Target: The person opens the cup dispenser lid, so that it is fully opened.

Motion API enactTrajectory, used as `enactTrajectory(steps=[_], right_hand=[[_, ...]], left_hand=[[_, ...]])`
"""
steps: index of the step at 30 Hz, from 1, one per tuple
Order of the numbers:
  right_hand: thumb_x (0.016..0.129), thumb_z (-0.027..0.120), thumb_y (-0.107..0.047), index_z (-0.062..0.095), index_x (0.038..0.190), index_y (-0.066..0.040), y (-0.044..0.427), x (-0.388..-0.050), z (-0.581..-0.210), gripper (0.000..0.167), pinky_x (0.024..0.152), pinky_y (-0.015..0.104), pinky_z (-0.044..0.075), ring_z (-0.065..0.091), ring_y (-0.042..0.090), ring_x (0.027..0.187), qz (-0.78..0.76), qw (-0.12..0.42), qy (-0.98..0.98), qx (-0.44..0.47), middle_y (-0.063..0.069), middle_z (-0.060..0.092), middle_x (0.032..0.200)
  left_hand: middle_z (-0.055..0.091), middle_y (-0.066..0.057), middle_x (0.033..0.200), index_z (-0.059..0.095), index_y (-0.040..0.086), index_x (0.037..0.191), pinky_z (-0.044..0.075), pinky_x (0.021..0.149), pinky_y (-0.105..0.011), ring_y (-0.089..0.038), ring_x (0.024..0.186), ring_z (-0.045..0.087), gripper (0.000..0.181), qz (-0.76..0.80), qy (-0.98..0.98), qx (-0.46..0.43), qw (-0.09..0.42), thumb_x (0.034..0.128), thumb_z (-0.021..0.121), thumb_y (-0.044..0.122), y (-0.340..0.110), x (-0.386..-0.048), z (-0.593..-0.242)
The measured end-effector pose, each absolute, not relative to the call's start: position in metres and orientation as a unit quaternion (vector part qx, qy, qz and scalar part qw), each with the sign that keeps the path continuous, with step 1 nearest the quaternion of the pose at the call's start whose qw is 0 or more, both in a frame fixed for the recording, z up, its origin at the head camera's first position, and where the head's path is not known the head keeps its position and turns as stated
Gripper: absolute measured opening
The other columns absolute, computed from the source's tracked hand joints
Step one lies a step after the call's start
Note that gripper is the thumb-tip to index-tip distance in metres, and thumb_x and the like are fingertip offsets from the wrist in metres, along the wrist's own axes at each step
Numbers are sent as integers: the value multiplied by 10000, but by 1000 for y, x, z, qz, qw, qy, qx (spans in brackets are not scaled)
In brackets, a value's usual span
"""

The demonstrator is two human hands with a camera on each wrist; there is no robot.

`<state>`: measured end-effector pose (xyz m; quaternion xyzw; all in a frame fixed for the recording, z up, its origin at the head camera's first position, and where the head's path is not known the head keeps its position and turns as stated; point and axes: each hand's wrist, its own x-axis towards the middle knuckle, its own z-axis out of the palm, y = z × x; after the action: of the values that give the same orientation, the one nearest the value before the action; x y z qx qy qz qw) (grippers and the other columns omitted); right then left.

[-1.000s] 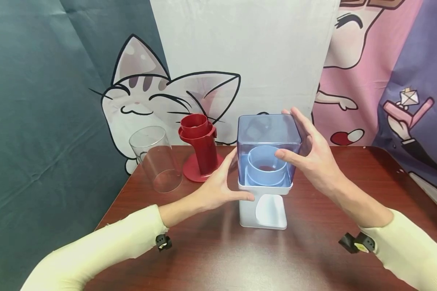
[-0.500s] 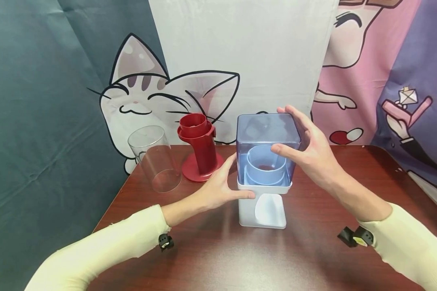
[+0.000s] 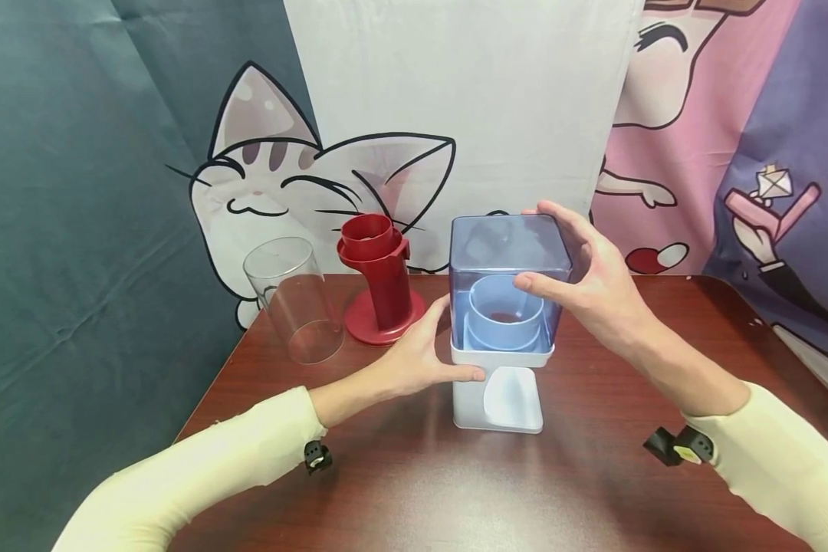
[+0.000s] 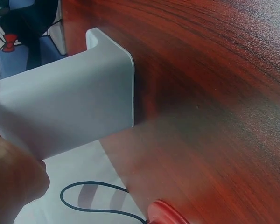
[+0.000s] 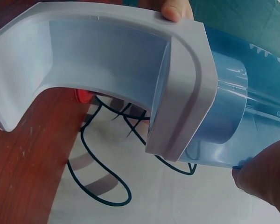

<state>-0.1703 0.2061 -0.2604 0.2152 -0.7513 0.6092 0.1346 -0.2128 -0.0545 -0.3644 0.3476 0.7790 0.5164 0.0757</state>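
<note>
A white stand (image 3: pixel 471 402) with a curved, scooped front appears upright on the brown table. Over its top sits a translucent blue box-shaped cover (image 3: pixel 510 245), with a light blue ring (image 3: pixel 505 314) visible inside. My left hand (image 3: pixel 417 356) holds the stand at its upper left side, thumb across the front and fingers partly hidden behind. My right hand (image 3: pixel 593 284) grips the cover from the right, thumb on its front face and fingers around the far side. In the right wrist view the cover (image 5: pixel 266 102) meets the white rim (image 5: pixel 182 93) of the stand.
To the left stand a clear cylinder (image 3: pixel 293 299) and a red stand (image 3: pixel 386 284) with a round base and ring-shaped top. The table (image 3: pixel 414 491) reaches back to a printed cloth backdrop (image 3: pixel 490 92) with cartoon figures.
The right thumb has shifted slightly left on the cover's front. Both hands keep their hold, and the stand and cover stay in nearly the same place.
</note>
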Motion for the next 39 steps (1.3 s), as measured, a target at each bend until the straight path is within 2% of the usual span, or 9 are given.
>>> enactTrajectory(steps=[9,16,22,32,39], right_hand=[[867,839,14,456,1587,-132,206,-170,-260,829,1014,185,499,539,227,1317,623,127,-742,211,82,547,1501],[852,858,9,511,1559,-129,206,-170,-259,800,1045,175,484,554,215,1336,639,125,-734,196,107,575,1468],[848,871,-15,538,1539,-144,207,-170,-255,778,1061,165,473,551,209,1354,621,129,-750,185,92,573,1485],[778,875,120,505,1537,-78,208,-167,-259,868,1031,175,506,536,210,1341,642,129,-715,246,137,552,1464],[796,881,74,534,1514,-90,207,-165,-258,814,1054,167,480,558,201,1327,622,148,-736,224,120,579,1449]], left_hand=[[477,51,1534,304,226,1608,422,1198,-429,-160,1472,446,1021,521,778,343,78,808,938,266,-55,-214,-365],[488,46,1527,304,191,1616,427,1191,-374,-132,1443,472,1038,519,768,372,49,802,947,219,-54,-216,-370],[501,50,1523,303,168,1622,425,1193,-386,-111,1425,482,1069,518,761,391,26,781,963,181,-53,-218,-370],[545,51,1494,346,173,1604,450,1168,-369,-93,1405,515,1029,489,780,391,4,782,959,268,-53,-215,-370],[550,51,1476,348,183,1593,455,1165,-362,-102,1388,522,1021,479,781,400,11,783,962,273,-54,-217,-370]])
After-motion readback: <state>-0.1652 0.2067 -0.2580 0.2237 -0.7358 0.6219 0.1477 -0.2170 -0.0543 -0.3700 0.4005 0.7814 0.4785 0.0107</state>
